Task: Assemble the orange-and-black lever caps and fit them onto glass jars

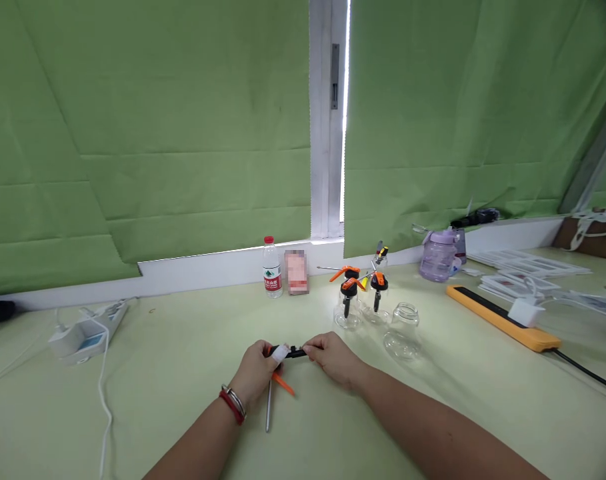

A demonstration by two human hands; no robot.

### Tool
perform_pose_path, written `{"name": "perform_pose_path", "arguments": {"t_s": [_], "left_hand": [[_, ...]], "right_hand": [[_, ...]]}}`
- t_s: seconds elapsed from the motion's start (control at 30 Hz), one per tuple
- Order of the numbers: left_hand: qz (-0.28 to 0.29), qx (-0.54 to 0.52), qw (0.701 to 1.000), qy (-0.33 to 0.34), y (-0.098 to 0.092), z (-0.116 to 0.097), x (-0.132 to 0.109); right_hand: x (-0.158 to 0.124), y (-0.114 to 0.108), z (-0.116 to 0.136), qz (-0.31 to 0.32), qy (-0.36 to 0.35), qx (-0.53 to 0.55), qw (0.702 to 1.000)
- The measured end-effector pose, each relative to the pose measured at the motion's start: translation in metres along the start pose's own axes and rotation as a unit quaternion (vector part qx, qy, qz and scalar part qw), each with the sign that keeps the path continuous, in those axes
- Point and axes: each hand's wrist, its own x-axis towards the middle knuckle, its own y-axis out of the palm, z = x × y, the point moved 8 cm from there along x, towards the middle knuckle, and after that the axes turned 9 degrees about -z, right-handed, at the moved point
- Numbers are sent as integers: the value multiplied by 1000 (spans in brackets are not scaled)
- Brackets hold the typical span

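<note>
Clock read from the hands, 12 away from the person. Blk/orange piece (296, 352) was at centre, held just above or on the pale table (183, 407); couldn't tell which. L hand (257, 375) was closed round its 9 o'clock end, white-wrapped thumb (281, 353) pressed on it. R hand (334, 360) was pinching the 3 o'clock end btwn thumb & index; exact contact was too small to read. An orange strip (284, 384) stuck out twd 5 o'clock & a metal rod (269, 408) twd 6, both below L hand.

For good work here, L prob. needed to be the firm anchor, R the light, fine one: small fingertip moves, no yanking, b/c a slim part could twist or slip. Best kept both ends in line, w/ rod & strip clear of the fingers. The wrapped thumb prob. felt less, so eyes mattered more.

Nearby: glass jars w/ blk/orange tops (349, 287) approx 1–2 o'clock, open jar (405, 323) btwn 2 & 3, red-capped bottle (272, 275) btwn 11 & 12. R elbow was best kept low & slow re: that glass.
</note>
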Motion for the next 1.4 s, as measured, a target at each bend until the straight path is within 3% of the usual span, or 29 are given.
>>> {"name": "perform_pose_path", "arguments": {"t_s": [0.17, 0.33, 0.7, 0.9, 1.4], "left_hand": [[52, -1, 999, 8, 3, -4, -2], [66, 41, 997, 17, 5, -3, -2], [22, 202, 977, 63, 0, -1, 7], [35, 230, 969, 78, 10, -2, 3], [14, 263, 962, 69, 6, 1, 4]], "right_hand": [[5, -1, -11, -1, -26, -24, 999], [9, 2, -11, 15, -67, -42, 997], [23, 9, -15, -4, -105, -143, 984], [24, 13, -16, -10, -112, -175, 978], [24, 14, -9, 14, -116, -192, 974]]}}
